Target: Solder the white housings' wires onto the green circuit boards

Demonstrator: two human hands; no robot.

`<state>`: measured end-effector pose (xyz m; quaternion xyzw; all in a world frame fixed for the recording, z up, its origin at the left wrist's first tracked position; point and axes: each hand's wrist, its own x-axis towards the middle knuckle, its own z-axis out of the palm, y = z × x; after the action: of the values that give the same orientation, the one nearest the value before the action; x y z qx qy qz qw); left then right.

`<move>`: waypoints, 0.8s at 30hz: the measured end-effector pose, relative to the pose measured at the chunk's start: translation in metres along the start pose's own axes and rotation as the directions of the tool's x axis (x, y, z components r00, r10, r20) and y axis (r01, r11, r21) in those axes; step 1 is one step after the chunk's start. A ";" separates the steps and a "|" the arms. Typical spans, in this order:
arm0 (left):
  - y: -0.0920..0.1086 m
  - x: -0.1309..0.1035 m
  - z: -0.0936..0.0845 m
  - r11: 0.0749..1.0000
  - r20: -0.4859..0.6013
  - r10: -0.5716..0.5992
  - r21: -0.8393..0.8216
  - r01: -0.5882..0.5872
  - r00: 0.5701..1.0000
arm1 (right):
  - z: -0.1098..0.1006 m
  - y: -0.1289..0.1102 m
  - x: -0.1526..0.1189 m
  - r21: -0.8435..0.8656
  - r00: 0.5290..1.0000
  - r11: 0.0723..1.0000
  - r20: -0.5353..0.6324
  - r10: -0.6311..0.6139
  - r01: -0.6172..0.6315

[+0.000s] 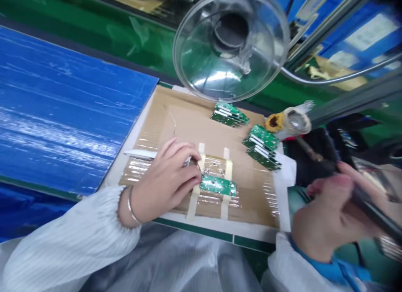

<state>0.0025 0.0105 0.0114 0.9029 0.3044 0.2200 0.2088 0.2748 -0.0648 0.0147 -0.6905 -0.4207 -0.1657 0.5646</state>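
Note:
My left hand (pixel 166 174), with a bracelet at the wrist, rests on the cardboard with its fingers bent together at the left end of a small green circuit board (pixel 218 185). A white pointed tool (pixel 140 153) sticks out leftward from under this hand; what its fingertips pinch is hidden. Pale tape strips (pixel 225 204) run beneath the board. Off the cardboard's right side, my right hand (pixel 339 208), blurred, is wrapped round a dark-handled tool (pixel 373 212). A blue band circles that wrist.
Stacked green boards stand at the cardboard's (pixel 185 112) back (pixel 229 114) and right (pixel 262 146). A clear round hood (pixel 230 45) hangs above. A tape roll (pixel 295 121) sits at the right rear. A blue sheet (pixel 63 112) lies left.

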 end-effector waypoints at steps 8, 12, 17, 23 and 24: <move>0.006 0.002 -0.002 0.999 0.018 -0.049 -0.021 0.049 0.999 | 0.007 -0.032 -0.041 0.517 0.927 0.856 0.329 -0.182 -0.015; 0.007 0.002 0.001 0.996 -0.001 -0.072 -0.043 0.072 0.997 | 0.012 -0.030 -0.045 0.548 0.863 0.836 0.426 -0.271 -0.008; 0.007 0.003 0.002 0.997 -0.012 -0.073 -0.040 0.073 0.997 | 0.012 -0.033 -0.043 0.537 0.859 0.843 0.426 -0.283 0.012; 0.007 0.002 0.003 0.997 -0.025 -0.073 -0.028 0.073 0.997 | 0.005 -0.034 -0.043 0.504 0.820 0.864 0.492 -0.293 0.007; 0.007 0.002 0.004 0.997 -0.027 -0.072 -0.024 0.071 0.997 | 0.004 -0.033 -0.041 0.498 0.806 0.867 0.509 -0.301 0.010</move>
<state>0.0090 0.0058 0.0124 0.8858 0.3369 0.2286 0.2228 0.2241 -0.0774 0.0063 -0.5109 -0.6543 0.1092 0.5468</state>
